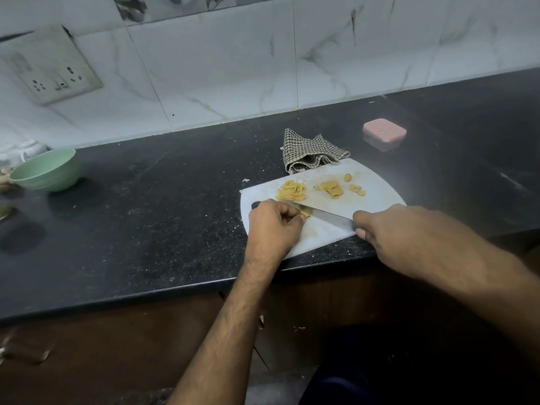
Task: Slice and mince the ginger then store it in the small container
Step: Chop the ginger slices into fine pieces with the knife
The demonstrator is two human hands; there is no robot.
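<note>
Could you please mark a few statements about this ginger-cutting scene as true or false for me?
1. The right hand grips the knife at its handle end. True.
2. The small container stands open on the cutting board. False: its pink lid is on, and it sits on the counter beyond the board.
3. The left hand holds a ginger piece against the blade. True.
4. The checked cloth lies inside the green bowl. False: it lies at the board's far edge; the bowl stands far to the left.
5. Sliced ginger lies on the board. True.

Black counter (175,229) with board (377,182), cloth (306,150), bowl (46,171), container (384,133).
</note>
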